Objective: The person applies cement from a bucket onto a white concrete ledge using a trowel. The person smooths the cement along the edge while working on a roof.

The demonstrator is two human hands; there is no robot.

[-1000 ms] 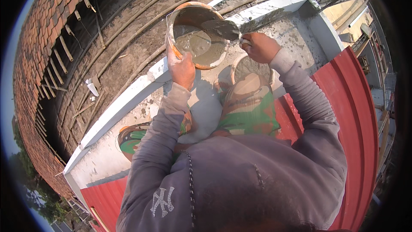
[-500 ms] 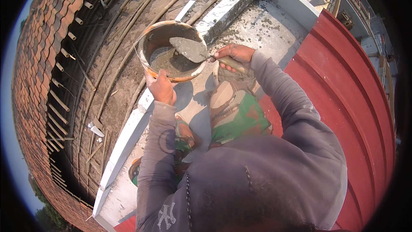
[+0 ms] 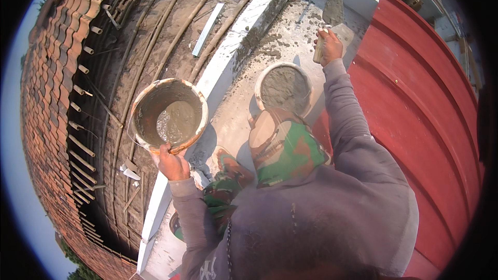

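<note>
My left hand [image 3: 173,163] grips the near rim of an orange-brown bucket [image 3: 203,108], which tilts toward me beside the white wall; a little wet mortar [image 3: 179,120] lies in its bottom. Out to the right, my right hand [image 3: 329,46] is closed around the wooden handle of a trowel [image 3: 333,9]. The trowel's blade points away from me, with grey mortar on it, over the mortar-spattered ledge. A second bucket [image 3: 258,89], filled with grey mortar, stands on the ledge between my hands, just past my knee in camouflage trousers [image 3: 290,145].
A low white wall [image 3: 220,70] runs along the ledge's left side. Beyond it lie bamboo poles [image 3: 150,46] over bare ground, and a tiled roof [image 3: 54,88]. Red metal roofing sheets [image 3: 415,103] slope along my right.
My right hand has swung the trowel from over the held bucket out to the far right. The held bucket has moved left and nearer, bringing the second bucket into full view.
</note>
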